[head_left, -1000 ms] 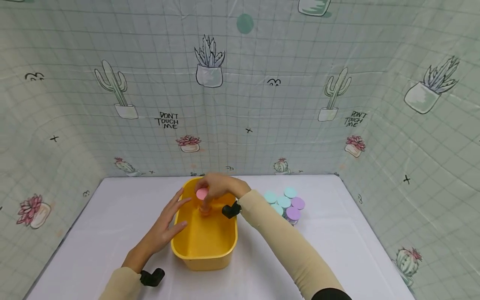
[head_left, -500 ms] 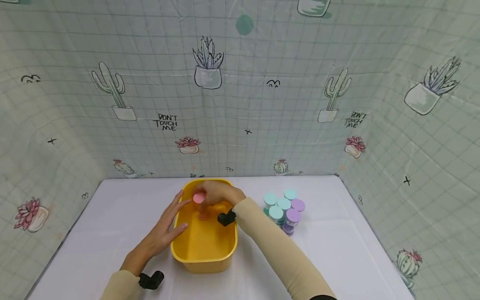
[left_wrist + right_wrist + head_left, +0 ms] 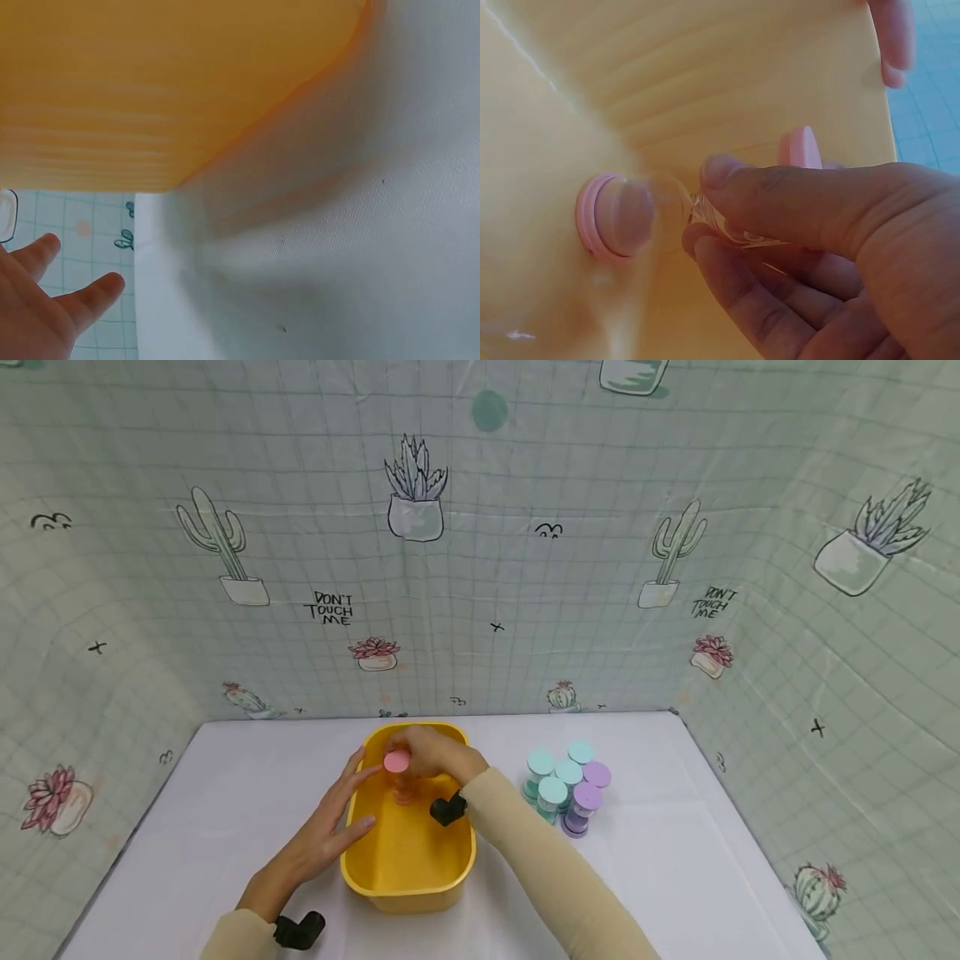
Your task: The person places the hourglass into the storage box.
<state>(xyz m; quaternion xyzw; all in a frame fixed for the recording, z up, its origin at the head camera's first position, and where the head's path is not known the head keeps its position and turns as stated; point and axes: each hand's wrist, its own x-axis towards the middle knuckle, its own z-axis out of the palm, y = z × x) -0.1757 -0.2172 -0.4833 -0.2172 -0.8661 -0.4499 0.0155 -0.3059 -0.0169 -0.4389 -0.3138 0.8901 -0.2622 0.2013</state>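
Inside the yellow basin (image 3: 412,860), my right hand (image 3: 429,753) pinches a sand timer (image 3: 397,762) with pink end caps. The right wrist view shows thumb and fingertips around the clear glass near its narrow neck. Pinkish sand fills the bulb beside the pink base (image 3: 592,217), which is at the basin floor. The timer stands upright near the basin's left far part. My left hand (image 3: 324,827) lies along the basin's left rim with fingers spread and straight. In the left wrist view, two of its fingertips (image 3: 109,289) show below the basin wall (image 3: 150,97).
To the right of the basin, several sand timers with teal caps (image 3: 552,791) stand grouped with two purple-capped ones (image 3: 587,797). White cloth covers the table (image 3: 660,860). A curtain (image 3: 480,568) with cactus drawings rises behind and along both sides.
My right hand has moved down and slightly left with the pink sand timer. Its sleeve has drawn away from the teal and purple timers, showing more of them. My left hand stays at the rim.
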